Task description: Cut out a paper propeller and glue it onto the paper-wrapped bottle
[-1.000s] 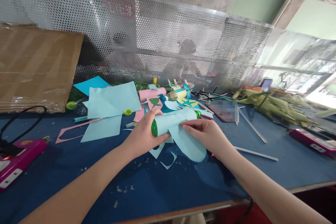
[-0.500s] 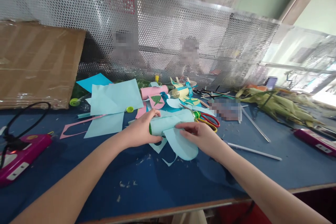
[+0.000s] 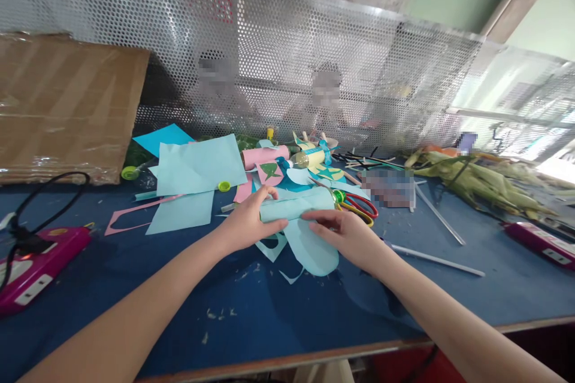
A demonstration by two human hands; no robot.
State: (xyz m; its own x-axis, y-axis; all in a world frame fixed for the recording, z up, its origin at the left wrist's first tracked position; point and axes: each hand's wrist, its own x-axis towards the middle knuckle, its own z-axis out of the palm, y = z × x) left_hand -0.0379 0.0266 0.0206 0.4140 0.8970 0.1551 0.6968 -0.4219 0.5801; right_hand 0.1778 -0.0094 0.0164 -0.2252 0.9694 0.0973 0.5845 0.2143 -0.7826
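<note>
A small bottle wrapped in light blue paper lies on its side, its green neck pointing right. My left hand is closed around the bottle's left end, thumb along the near side. My right hand grips the right part, fingers pressed on the paper and thumb bent beneath. A rounded light blue paper flap hangs toward me below the bottle, between the hands. Scissors with red and yellow handles lie just right of the bottle. Cut light blue scraps rest under and before it.
Light blue sheets and a pink paper offcut lie left. Behind are a pink-wrapped bottle and a yellow-wrapped one. Glue sticks and corn husks lie right. Magenta power strips flank the blue table.
My left thumb has moved up from beneath the bottle onto the paper on its near side. My right hand stays in nearly the same place on the paper.
</note>
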